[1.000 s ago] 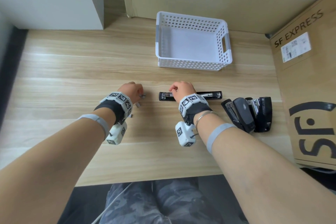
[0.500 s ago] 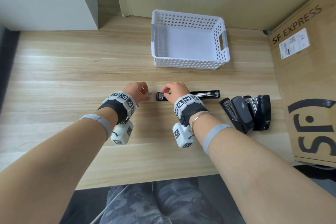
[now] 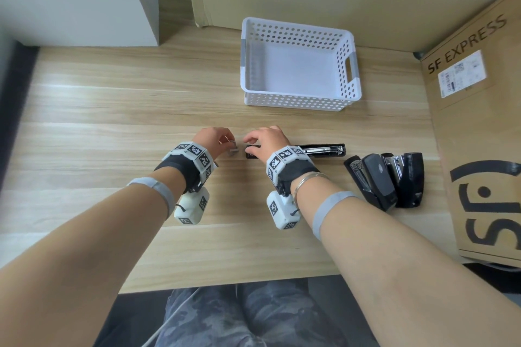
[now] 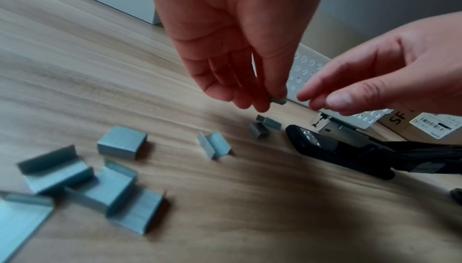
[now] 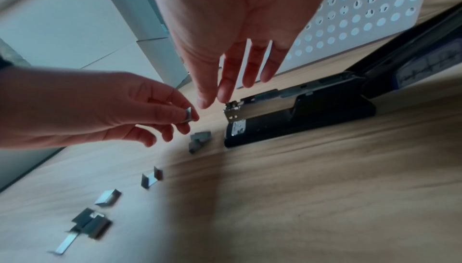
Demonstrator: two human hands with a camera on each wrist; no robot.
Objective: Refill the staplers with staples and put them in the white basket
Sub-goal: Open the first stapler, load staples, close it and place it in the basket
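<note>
My left hand (image 4: 232,35): pinches a short staple strip (image 4: 278,100) above the counter (image 3: 112,110). My right hand (image 3: 269,139): fingers loosely extended, holding nothing, just above the open stapler (image 3: 318,150). Loose staples (image 4: 120,144): scattered on the counter, left of the stapler. Two more staplers (image 3: 394,180): right. Basket (image 3: 296,100): behind.

Overhead head view; close wrist views

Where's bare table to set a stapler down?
Free: the strip between white basket and open stapler, and the left table. Crowded: staple pieces under the left hand, two staplers by the box.
</note>
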